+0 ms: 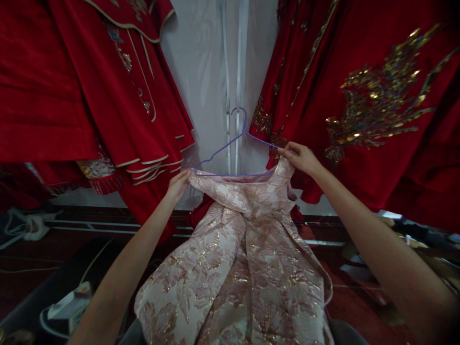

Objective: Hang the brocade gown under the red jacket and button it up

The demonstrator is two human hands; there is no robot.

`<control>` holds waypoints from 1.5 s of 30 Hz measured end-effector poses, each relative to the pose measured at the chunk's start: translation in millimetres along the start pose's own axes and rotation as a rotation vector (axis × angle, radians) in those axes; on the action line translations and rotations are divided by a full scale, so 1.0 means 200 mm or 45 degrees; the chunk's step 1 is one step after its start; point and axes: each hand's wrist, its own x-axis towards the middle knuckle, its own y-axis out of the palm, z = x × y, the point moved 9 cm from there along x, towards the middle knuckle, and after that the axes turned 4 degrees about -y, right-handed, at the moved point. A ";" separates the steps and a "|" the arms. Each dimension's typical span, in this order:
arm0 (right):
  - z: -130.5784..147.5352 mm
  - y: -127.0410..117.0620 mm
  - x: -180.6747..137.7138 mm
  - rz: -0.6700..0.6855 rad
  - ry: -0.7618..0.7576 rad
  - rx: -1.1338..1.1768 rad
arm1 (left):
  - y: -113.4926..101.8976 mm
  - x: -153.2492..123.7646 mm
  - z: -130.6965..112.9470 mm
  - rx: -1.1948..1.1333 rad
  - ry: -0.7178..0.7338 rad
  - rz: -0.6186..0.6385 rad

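Note:
A pink and gold brocade dress (230,239) is spread out in front of me, its skirt falling toward my lap. Inside its neckline sits a purple clothes hanger (230,143), hook upward. My left hand (178,186) pinches the dress's left shoulder beside the hanger's left end. At the other shoulder, my right hand (299,157) closes its fingers on the dress strap by the hanger's right end; whether it also grips the hanger itself I cannot tell.
Red garments (118,96) with pale piping hang on the left. Another red garment (362,158) with gold sequin embroidery (381,96) hangs on the right. Behind are pale doors (201,62). A white box (70,306) with a cable lies at lower left.

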 end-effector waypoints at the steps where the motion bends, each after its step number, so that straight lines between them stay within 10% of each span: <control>1: 0.00 0.00 0.00 -0.003 -0.011 -0.009 | 0.03 0.01 -0.03 0.013 0.029 0.002; 12: 0.00 -0.01 -0.01 -0.021 0.002 -0.033 | 0.46 -0.02 -0.36 0.419 0.343 0.216; 23: -0.01 -0.04 0.01 -0.013 -0.014 -0.070 | 0.00 -0.03 -0.03 0.072 0.043 -0.109; 34: 0.00 -0.04 0.01 0.005 -0.028 -0.065 | -0.03 -0.06 -0.02 0.056 0.072 -0.162; 38: 0.02 -0.02 0.00 0.044 -0.042 -0.045 | 0.11 -0.02 -0.19 0.222 0.252 -0.125; 45: 0.02 0.00 -0.03 0.007 -0.020 -0.032 | 0.69 -0.05 -0.36 0.545 0.396 0.309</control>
